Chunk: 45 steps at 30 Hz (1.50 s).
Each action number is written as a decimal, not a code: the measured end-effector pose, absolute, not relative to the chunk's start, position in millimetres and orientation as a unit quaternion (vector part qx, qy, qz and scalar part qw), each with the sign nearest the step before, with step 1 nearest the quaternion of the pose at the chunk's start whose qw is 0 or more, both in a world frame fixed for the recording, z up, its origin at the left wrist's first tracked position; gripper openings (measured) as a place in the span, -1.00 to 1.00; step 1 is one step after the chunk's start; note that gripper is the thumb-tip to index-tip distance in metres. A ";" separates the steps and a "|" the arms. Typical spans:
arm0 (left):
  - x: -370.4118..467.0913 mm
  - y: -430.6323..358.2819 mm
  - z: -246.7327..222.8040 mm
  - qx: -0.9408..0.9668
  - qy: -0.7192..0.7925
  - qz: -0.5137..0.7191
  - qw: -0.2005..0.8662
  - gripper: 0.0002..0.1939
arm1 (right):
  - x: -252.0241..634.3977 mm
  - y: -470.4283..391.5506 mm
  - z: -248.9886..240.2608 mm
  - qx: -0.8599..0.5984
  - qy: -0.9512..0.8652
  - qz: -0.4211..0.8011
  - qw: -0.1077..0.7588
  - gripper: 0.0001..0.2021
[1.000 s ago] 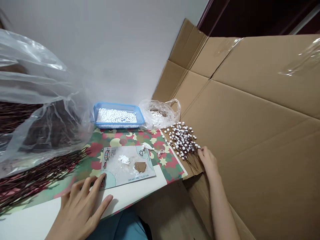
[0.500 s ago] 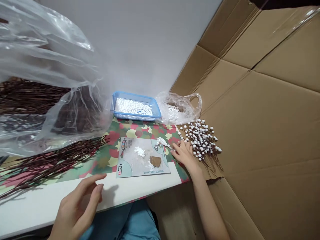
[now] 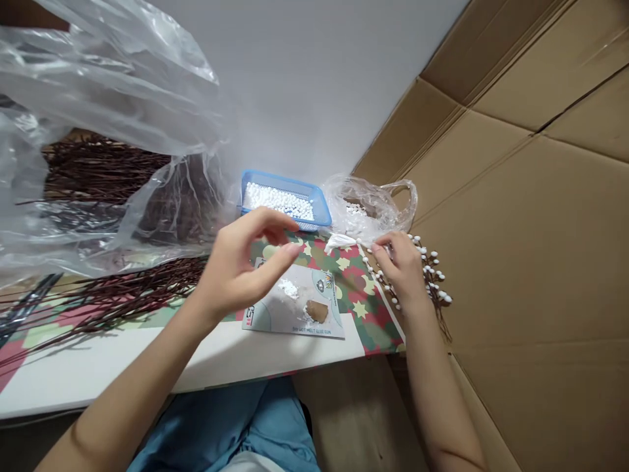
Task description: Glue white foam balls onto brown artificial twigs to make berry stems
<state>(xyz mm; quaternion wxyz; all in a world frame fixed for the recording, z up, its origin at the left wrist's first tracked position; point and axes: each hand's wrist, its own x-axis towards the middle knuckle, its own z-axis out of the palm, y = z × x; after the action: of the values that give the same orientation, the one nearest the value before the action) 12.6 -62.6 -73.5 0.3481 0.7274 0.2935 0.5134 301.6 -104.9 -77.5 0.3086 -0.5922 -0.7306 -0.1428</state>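
My right hand (image 3: pixel 400 265) has its fingers pinched at the right of the table, on the thin handle of a small spatula-like tool (image 3: pixel 341 242) with a broad white end. That white end points left, above the patterned cloth. Over the printed card (image 3: pixel 275 321) my left hand (image 3: pixel 255 255) is raised, thumb and forefinger apart with nothing between them. On the card are a smear of white paste (image 3: pixel 288 288) and a brown block (image 3: pixel 317 311) with white at its edge. Behind my right hand lie brown stems with white buds (image 3: pixel 432 269), partly hidden.
A blue basket (image 3: pixel 322 208) of white pellets stands against the wall, beside a clear plastic bag (image 3: pixel 381 210) with more white pieces. Dark twigs (image 3: pixel 132 285) lie at left below a large plastic bag (image 3: pixel 147 111). A cardboard wall (image 3: pixel 531 262) closes off the right side.
My left hand has risen from the table's front edge to above the card. My right hand has lifted the white-ended tool off the card's corner and moved it back and right.
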 end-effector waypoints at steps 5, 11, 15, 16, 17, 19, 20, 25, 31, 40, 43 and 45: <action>44.3 -25.0 -81.6 0.853 0.285 0.344 0.271 -0.62 | 271.5 -95.1 -57.5 -0.464 -0.825 -0.163 0.277 -0.90; 60.0 -24.0 -113.9 0.848 0.199 0.271 0.410 -0.64 | 242.9 -80.9 -67.7 -0.367 -0.868 -0.211 0.261 -0.89; 57.2 -25.8 -127.7 0.810 0.175 0.301 0.472 -0.64 | 240.2 -74.4 -76.4 -0.362 -0.851 -0.224 0.308 -0.84; 55.7 -26.1 -130.1 0.804 0.173 0.305 0.480 -0.63 | 240.6 -73.2 -77.3 -0.362 -0.845 -0.231 0.319 -0.83; 54.1 -26.5 -132.2 0.799 0.171 0.311 0.485 -0.62 | 241.0 -72.3 -77.8 -0.360 -0.840 -0.237 0.328 -0.82; 51.5 -27.6 -135.2 0.790 0.163 0.324 0.495 -0.62 | 241.7 -71.4 -78.1 -0.363 -0.833 -0.243 0.340 -0.81; 50.6 -28.3 -136.3 0.784 0.159 0.330 0.501 -0.62 | 242.0 -71.4 -78.2 -0.366 -0.829 -0.244 0.345 -0.80; 47.5 -31.0 -139.6 0.756 0.150 0.340 0.538 -0.65 | 244.8 -74.7 -82.2 -0.397 -0.807 -0.242 0.365 -0.80; 47.3 -34.7 -143.8 0.757 0.162 0.337 0.537 -0.65 | 249.3 -82.4 -93.9 -0.418 -0.792 -0.239 0.375 -0.82; 52.0 -34.3 -157.1 0.742 0.178 0.339 0.551 -0.69 | 261.0 -90.1 -109.3 -0.455 -0.771 -0.229 0.382 -0.83; 53.1 -34.5 -159.3 0.741 0.186 0.332 0.553 -0.66 | 263.6 -91.5 -112.8 -0.461 -0.770 -0.225 0.379 -0.82; 53.5 -36.5 -157.9 0.745 0.191 0.331 0.546 -0.66 | 264.0 -92.8 -115.6 -0.459 -0.772 -0.224 0.378 -0.82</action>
<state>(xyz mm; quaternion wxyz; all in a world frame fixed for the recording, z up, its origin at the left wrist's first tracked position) 53.5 -36.5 -157.9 0.5462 0.7451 0.1912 0.3314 264.0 -92.8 -115.6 0.3775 -0.4594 -0.7721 -0.2243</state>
